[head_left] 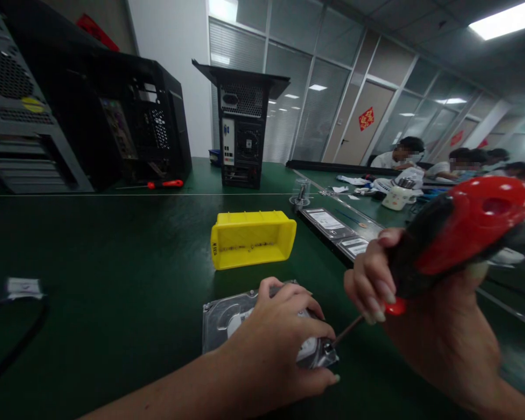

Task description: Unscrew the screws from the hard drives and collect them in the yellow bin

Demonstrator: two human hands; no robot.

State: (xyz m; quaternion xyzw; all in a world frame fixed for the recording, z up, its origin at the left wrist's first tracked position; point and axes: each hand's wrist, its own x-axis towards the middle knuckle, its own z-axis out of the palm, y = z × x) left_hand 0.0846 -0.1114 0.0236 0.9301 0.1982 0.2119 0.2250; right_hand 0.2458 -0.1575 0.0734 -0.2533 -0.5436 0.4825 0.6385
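Note:
A silver hard drive (221,324) lies flat on the green table near me. My left hand (280,338) lies over it, fingers curled round its right end and pressing it down. My right hand (376,280) is closed round the black and red handle of a screwdriver (455,233). The thin shaft slants down to the left, and its tip meets the drive's near right corner by my left fingers. Much of the drive is hidden under my left hand.
A yellow plastic bin (251,238) lies on its side just beyond the drive. Black computer cases (242,125) stand at the back and left, with a red screwdriver (164,184) beside one. Labelled drives (332,224) lie to the right. Other people (402,153) sit far right. A black cable (13,350) crosses the left.

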